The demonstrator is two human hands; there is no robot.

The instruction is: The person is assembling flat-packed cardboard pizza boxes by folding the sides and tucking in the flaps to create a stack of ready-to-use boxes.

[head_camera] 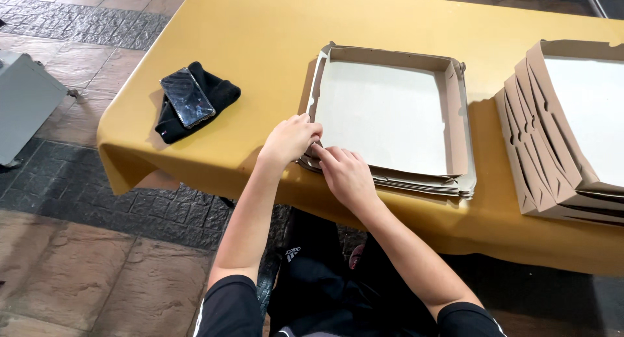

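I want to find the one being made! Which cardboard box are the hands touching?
The open box in the middle of the yellow table. Both hands, left hand and right hand, press its near-left corner. The nested boxes at right lie untouched.

A table [260,31] under a mustard-yellow cloth stands on a floor [78,259] of brown and dark grey stone tiles, evenly lit.

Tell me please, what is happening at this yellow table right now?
A person is folding flat cardboard into boxes. Both hands, the left hand and the right hand, press on the near left corner of a half-formed box, which lies on a pile of flat blanks. Finished boxes are stacked to the right. A phone rests on a black cloth.
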